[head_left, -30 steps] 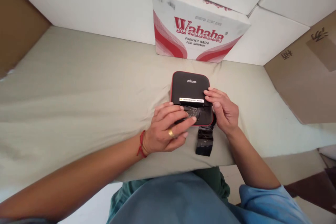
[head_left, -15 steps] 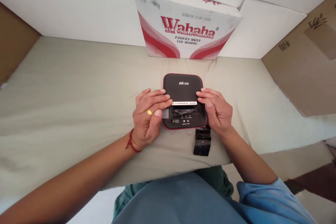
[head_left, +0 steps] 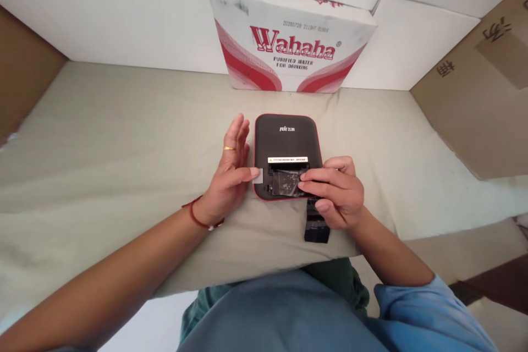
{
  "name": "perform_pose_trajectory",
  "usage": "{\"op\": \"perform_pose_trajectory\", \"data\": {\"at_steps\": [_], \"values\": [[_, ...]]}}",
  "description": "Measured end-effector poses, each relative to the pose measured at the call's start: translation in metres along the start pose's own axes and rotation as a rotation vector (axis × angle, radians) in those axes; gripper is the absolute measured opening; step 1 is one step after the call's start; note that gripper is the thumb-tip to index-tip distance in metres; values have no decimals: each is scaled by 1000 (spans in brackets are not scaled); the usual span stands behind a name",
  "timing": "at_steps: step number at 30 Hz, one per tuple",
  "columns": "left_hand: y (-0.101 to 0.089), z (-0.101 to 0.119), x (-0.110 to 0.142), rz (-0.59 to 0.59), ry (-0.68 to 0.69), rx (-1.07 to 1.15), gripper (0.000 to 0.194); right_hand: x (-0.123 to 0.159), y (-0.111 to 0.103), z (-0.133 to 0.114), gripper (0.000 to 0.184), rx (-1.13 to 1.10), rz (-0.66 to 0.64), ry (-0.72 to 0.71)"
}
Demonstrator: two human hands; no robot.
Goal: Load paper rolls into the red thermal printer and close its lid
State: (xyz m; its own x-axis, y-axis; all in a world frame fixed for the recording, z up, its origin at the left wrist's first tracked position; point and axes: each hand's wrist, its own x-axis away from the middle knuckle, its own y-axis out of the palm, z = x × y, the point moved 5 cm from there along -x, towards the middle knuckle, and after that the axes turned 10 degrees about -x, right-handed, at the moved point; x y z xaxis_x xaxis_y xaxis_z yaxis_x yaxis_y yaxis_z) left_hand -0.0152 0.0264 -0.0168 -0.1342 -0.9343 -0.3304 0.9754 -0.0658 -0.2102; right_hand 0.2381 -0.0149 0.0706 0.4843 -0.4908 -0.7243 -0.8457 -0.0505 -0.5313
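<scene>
A black square device with a red rim (head_left: 287, 143) lies flat on the beige cloth in front of me. My left hand (head_left: 231, 173) rests edge-on against its left side, fingers straight, thumb touching a small grey tab (head_left: 258, 175). My right hand (head_left: 334, 192) covers the device's near right corner, its fingertips pressing on a clear film (head_left: 286, 181) over the recessed slot. A small black block (head_left: 317, 228) lies just below the device, partly under my right hand.
A white and red Wahaha water carton (head_left: 289, 44) stands behind the device against white boxes. Brown cardboard (head_left: 474, 99) leans at the right, and more brown cardboard (head_left: 20, 82) is at the far left. The cloth-covered surface (head_left: 103, 137) ends near my lap.
My left hand has opened and turned edge-on beside the device. My right hand has slid down and inward onto the film over the slot. The device shifted slightly.
</scene>
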Motion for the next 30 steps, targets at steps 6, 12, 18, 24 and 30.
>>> {"op": "perform_pose_trajectory", "data": {"at_steps": [6, 12, 18, 24, 30], "values": [[7, 6, 1, -67, -14, 101, 95, 3, -3, 1, 35, 14, -35, 24], [12, 6, -4, -129, -14, 187, 106, -3, -3, -3, 30, -15, -11, -25], [16, -8, -8, -109, 14, 260, 95, -31, -15, 0, 35, -185, -52, 158], [18, -16, -10, -87, 24, 281, 95, -81, -4, 28, 27, 154, -393, 636], [23, -20, -12, -100, 49, 241, 97, -110, 38, 41, 25, 663, -904, 709]]}}
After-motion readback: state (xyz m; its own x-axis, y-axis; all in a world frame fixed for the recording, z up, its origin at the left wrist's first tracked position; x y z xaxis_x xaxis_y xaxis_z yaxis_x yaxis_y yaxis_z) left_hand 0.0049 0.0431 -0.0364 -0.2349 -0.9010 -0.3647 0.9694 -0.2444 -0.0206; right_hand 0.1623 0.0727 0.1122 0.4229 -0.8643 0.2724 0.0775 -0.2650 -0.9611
